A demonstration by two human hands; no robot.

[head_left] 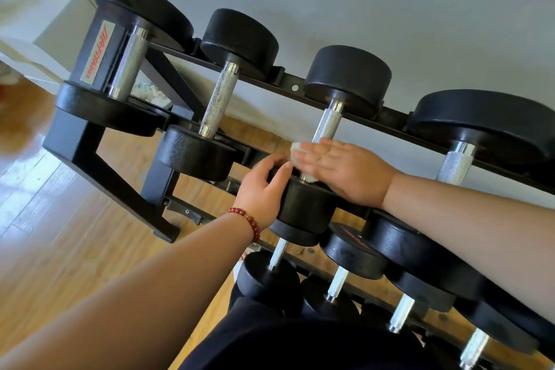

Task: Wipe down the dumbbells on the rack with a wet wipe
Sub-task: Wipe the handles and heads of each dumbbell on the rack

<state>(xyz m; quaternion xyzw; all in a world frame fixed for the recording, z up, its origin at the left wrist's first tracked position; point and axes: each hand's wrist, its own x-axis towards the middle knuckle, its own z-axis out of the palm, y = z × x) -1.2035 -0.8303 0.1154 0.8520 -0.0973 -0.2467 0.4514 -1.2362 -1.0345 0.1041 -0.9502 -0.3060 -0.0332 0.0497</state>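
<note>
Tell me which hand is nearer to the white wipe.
Right. The right hand lies flat on the wipe; the left hand holds the dumbbell head beside it.

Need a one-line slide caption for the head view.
Left hand grips the near head of a top-row dumbbell while the flat right hand presses a white wipe onto it.

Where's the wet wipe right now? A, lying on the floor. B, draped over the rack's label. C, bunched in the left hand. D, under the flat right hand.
D: the white wet wipe peeks out beneath the flat right hand on the dumbbell, while the left hand grips that dumbbell's near head.
</note>
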